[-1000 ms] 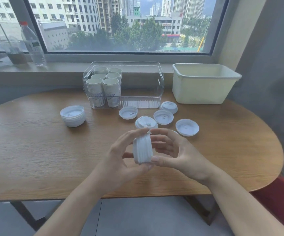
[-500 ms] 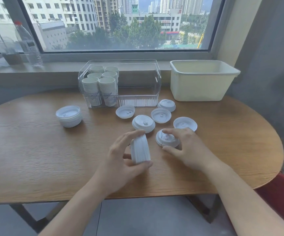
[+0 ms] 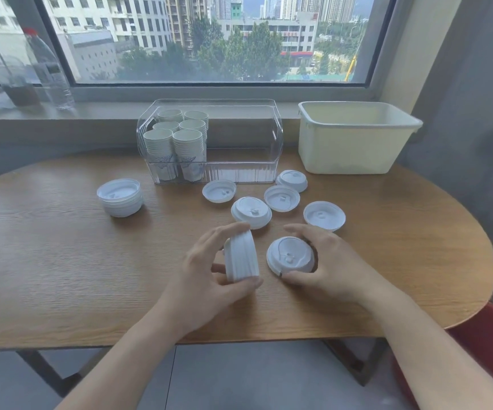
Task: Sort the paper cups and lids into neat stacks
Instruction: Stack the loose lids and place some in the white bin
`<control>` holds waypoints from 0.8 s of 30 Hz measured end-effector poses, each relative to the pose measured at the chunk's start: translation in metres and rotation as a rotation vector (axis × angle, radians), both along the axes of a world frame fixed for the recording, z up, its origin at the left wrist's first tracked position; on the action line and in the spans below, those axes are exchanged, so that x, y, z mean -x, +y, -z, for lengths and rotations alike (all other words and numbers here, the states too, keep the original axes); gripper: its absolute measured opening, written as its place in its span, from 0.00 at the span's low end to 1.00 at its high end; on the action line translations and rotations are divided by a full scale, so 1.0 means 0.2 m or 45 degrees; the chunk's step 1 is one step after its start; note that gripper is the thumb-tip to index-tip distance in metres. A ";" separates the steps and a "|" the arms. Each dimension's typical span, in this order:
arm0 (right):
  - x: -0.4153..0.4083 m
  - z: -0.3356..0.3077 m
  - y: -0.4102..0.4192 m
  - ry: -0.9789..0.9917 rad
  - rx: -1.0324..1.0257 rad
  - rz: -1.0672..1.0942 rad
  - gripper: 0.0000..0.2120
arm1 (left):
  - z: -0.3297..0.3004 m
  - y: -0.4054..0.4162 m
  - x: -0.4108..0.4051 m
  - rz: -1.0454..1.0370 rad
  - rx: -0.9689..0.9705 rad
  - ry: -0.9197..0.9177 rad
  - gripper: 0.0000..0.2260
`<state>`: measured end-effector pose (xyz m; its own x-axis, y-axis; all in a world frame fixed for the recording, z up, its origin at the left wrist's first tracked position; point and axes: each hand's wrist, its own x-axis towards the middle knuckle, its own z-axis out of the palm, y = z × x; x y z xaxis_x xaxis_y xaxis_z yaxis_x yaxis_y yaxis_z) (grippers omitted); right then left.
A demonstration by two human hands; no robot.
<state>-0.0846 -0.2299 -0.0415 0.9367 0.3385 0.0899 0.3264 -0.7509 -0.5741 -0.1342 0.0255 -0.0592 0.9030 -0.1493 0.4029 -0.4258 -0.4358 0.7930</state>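
Nearest the viewer, two bare forearms reach over a wooden table. The left hand grips a short stack of white lids turned on edge, thumb below and fingers curled over the top. Just beside it, the right hand has curled its fingers and thumb round the rim of a single lid, tipping it up towards the viewer. A second ago both hands were squaring the stack together; half a second ago the right hand had reached down onto this lid while it lay flat. So the stack seems tidy, and this lid is likely the next to join it.

Beyond the hands, five loose lids lie near one another: a domed lid just behind the stack, with four flat ones around it. Well apart to the left sits a finished lid pile. Several lids remain to be gathered.

Farther back, a clear bin holds six cup stacks at its left end. To its right stands a cream tub. On the sill, far left, stand a bottle and a drink cup, before a window onto city buildings.
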 end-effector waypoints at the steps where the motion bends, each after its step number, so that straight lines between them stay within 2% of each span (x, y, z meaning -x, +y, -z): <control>1: 0.00 0.00 0.01 0.013 -0.067 -0.025 0.41 | 0.00 0.00 0.00 0.002 0.002 -0.001 0.33; 9: 0.06 0.01 0.09 -0.019 -0.539 -0.123 0.44 | 0.03 -0.03 -0.01 0.038 0.052 0.008 0.34; 14: 0.08 0.01 0.15 0.108 -0.849 -0.152 0.43 | 0.03 -0.02 -0.01 0.010 0.046 0.004 0.33; 24: 0.12 -0.01 0.20 0.386 -1.132 -0.247 0.24 | 0.02 -0.01 0.00 -0.048 0.116 0.047 0.33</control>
